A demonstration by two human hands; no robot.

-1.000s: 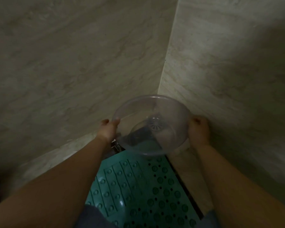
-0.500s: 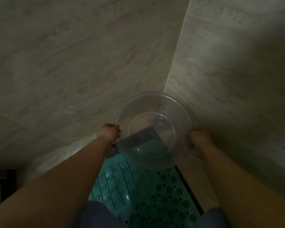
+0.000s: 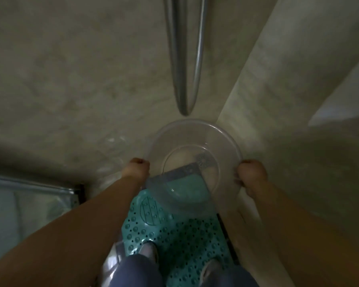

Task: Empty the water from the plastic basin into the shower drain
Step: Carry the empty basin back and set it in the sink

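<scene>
A clear round plastic basin [image 3: 195, 137] is held in the air in the shower corner, roughly level. My left hand [image 3: 136, 168] grips its left rim and my right hand [image 3: 251, 175] grips its right rim. Through the basin's bottom I see the round shower drain [image 3: 204, 161] on the floor and the far end of the teal mat. Whether water is left in the basin I cannot tell.
A teal perforated anti-slip mat [image 3: 174, 230] lies on the floor under my feet [image 3: 149, 250]. Marble-look walls meet in the corner behind the basin. Two metal pipes [image 3: 184, 59] run down the wall above it. A glass shower door frame [image 3: 50, 189] stands at left.
The basin has risen and levelled out from its tilt toward the corner. My view has pulled up and back, so the pipes, my feet and the door frame now show.
</scene>
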